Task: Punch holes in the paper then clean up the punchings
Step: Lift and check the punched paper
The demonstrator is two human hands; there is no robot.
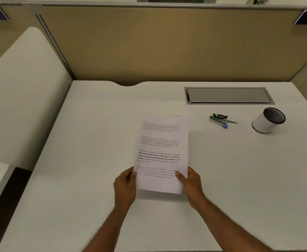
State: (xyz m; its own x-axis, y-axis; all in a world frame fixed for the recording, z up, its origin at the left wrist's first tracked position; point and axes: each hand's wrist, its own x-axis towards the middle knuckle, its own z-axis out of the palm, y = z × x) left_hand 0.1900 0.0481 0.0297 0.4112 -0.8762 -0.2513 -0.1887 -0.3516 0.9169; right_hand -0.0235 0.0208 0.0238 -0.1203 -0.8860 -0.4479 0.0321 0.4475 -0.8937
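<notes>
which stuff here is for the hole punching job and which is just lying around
Job: paper, held by left hand and right hand; maybe the black tool.
Lying about: pens, cup, desk hatch.

A cluster of pens and clips (221, 120) and a white cup (268, 122) are being carried by the white bench (94, 142) at the frame's right, below a grey hatch (228, 95).

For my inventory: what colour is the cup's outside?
White; the cup shows best in head view.
</notes>
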